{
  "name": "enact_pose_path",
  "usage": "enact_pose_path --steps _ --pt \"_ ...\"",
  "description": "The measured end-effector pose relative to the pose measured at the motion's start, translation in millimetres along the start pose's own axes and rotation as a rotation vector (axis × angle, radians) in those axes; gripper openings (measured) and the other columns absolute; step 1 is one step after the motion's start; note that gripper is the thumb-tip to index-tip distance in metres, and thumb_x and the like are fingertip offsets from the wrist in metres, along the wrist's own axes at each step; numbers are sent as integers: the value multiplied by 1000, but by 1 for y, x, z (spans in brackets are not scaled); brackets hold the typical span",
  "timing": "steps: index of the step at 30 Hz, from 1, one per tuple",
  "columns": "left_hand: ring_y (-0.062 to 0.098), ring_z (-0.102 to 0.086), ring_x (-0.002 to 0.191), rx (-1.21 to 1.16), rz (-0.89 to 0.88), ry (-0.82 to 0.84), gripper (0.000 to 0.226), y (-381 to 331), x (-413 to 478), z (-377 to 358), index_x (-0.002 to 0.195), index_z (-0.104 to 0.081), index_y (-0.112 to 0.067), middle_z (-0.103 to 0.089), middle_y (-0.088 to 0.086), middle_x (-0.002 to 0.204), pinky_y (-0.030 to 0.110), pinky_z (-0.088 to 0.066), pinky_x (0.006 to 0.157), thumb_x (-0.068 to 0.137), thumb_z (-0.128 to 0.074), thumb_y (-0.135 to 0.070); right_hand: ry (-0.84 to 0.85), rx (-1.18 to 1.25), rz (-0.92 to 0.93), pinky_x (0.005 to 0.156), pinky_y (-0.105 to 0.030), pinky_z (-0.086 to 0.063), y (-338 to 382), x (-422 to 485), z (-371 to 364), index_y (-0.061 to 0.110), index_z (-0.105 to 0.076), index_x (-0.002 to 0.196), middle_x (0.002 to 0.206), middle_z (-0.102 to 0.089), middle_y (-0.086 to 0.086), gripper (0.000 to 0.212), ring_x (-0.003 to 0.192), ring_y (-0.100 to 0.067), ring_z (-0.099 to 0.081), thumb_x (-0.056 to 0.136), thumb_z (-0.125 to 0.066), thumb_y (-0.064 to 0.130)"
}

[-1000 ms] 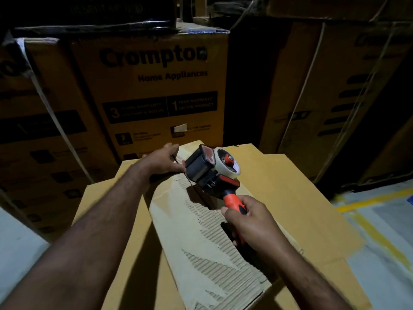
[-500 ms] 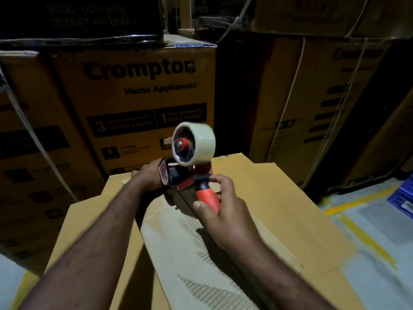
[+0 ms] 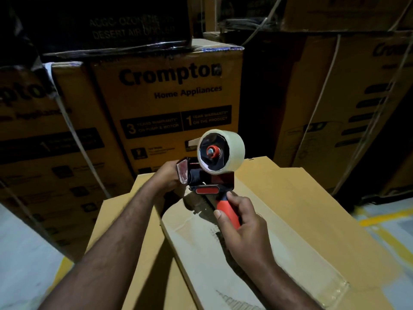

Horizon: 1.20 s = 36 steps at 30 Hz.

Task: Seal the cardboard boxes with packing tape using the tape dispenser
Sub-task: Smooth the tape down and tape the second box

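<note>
A brown cardboard box (image 3: 301, 209) lies in front of me with its top flaps closed; the nearer flap has torn, pale patches. My right hand (image 3: 243, 229) grips the orange handle of a tape dispenser (image 3: 212, 175), held upright over the far end of the flap seam, with its roll of clear tape (image 3: 232, 151) on top. My left hand (image 3: 167, 177) is at the dispenser's front end, by the red blade guard, at the far edge of the box. Its fingers are hidden behind the dispenser.
Stacked yellow Crompton appliance boxes (image 3: 169, 104) with white straps stand close behind and to both sides. A dark carton (image 3: 107, 25) sits on top of them. Grey floor with a yellow line (image 3: 384, 215) shows at right, more floor at lower left.
My right hand has swung the dispenser from lying flat on the flap to upright, roll on top, and moved it toward the box's far edge. My left hand stayed at its front end.
</note>
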<state>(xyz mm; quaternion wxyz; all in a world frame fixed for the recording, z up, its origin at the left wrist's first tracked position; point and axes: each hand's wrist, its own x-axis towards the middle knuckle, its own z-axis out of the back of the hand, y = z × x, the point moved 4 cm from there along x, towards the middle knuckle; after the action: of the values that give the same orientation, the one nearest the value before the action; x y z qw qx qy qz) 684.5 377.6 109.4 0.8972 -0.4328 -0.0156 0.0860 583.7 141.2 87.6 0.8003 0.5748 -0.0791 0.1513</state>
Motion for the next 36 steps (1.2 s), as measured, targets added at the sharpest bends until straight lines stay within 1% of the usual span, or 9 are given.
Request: enact_pose_path --steps 4,8,10,13,16,22,26,30,36 --pt "22 -72 90 -180 41 -82 8 12 3 8 98 -75 -20 -75 0 93 37 -61 71 92 -72 -15 -29 32 1 60 -10 -47 -4 -2 0 41 -53 120 98 -66 17 36 82 3 -64 89 -69 34" --pt "26 -69 86 -452 103 -245 21 13 -9 20 106 -71 -14 -70 18 109 39 -59 73 101 -59 -30 -43 124 -64 51 -38 -57 -11 -1 4 48 -50 116 79 -68 0 33 58 -17 -67 90 -67 36" --pt "29 -68 83 -646 232 -77 47 12 -17 16 117 -64 -8 -67 24 113 42 -61 71 100 -52 -50 -47 168 -92 47 -44 -56 -12 -1 5 44 -52 116 76 -66 -2 32 55 -20 -66 91 -67 32" --pt "40 -68 96 -754 432 405 92 8 -32 -3 134 -50 -5 -62 27 118 48 -61 72 84 -41 -83 -48 181 -97 46 -43 -56 -13 -1 4 40 -52 117 76 -66 -3 33 54 -20 -66 90 -68 31" --pt "45 -69 99 -874 475 533 107 7 -38 -8 141 -45 -4 -58 30 123 52 -63 70 76 -44 -90 -43 180 -88 47 -43 -56 -15 -2 2 40 -52 119 75 -67 -2 34 54 -20 -66 90 -68 33" --pt "41 -74 90 -1043 404 605 96 -1 -46 -10 140 -52 -5 -65 28 116 49 -64 70 70 -76 -66 -23 205 -100 45 -35 -55 -15 -3 2 40 -51 122 78 -68 -2 37 55 -19 -67 90 -68 32" --pt "32 -75 85 -1135 346 536 83 0 -49 -20 119 -70 -1 -66 26 116 44 -64 71 51 -99 -37 -15 228 -130 45 -30 -52 -16 -3 2 36 -50 126 87 -67 -8 40 57 -18 -68 90 -67 35" --pt "22 -74 72 -1223 387 349 35 -1 -50 -31 105 -72 0 -68 20 103 33 -64 64 76 -77 -19 -30 259 -137 42 -34 -52 -15 -2 3 33 -50 127 84 -67 -7 40 59 -19 -68 91 -66 33" --pt "30 -77 78 -1255 436 323 37 0 -52 -34 121 -61 0 -69 27 106 36 -64 59 85 -59 3 -56 291 -126 43 -41 -55 -15 -3 5 31 -51 127 83 -66 -5 40 59 -21 -68 90 -67 30"
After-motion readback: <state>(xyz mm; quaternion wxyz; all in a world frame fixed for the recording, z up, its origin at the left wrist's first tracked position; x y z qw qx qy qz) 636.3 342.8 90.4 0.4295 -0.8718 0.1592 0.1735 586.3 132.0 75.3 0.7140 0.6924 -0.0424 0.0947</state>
